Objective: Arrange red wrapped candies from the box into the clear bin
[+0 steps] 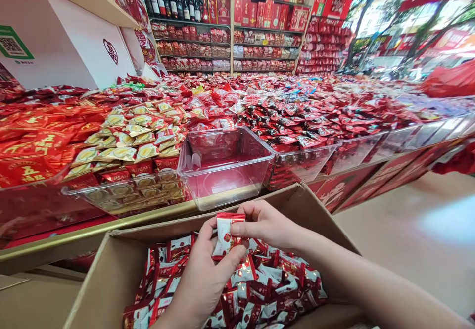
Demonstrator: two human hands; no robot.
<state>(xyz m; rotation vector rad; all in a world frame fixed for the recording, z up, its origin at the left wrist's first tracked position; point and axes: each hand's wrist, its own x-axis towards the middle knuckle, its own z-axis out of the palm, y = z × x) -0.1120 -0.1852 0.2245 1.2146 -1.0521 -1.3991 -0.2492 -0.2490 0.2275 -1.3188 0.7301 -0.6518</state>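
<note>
Between my two hands is a small red-and-white wrapped candy [224, 237], held upright over an open cardboard box [95, 280]. My left hand [208, 269] grips its left side and lower edge. The thumb of my right hand [265, 225] presses on the front of the wrapper, its fingers curled behind the right side. Many loose candies [256, 294] in the same red-and-white wrappers fill the box below. Just beyond the box stands a clear plastic bin [226, 163] with nothing in it.
Left of the clear bin lie packed durian candies [135, 136] and red packets [33, 146]. Dark red candies [297, 121] heap up on its right. Shelves with wine bottles [174, 5] and gift boxes line the back. A white box with a QR code [13, 42] stands at left.
</note>
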